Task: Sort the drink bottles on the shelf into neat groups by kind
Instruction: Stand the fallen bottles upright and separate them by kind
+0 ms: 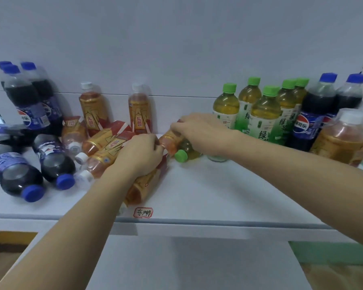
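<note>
On the white shelf [208, 191], several gold-and-red energy drink bottles [111, 143] lie in a heap at the centre, and two stand upright behind [139, 109]. My left hand [140, 153] grips one lying energy drink bottle [143, 185] in that heap. My right hand [199, 132] closes over a lying orange-tinted bottle [169, 141], with a fallen green-capped tea bottle [183, 152] just beneath it. Upright green tea bottles [264, 109] cluster at the right. Cola bottles stand at the far left [27, 101], lie at the front left [55, 160] and stand at the right [314, 114].
A handwritten red-bordered label [143, 212] is stuck on the shelf's front edge. A large amber bottle [342, 137] stands at the far right. A lower white shelf [176, 266] shows below. The white back wall rises behind the bottles.
</note>
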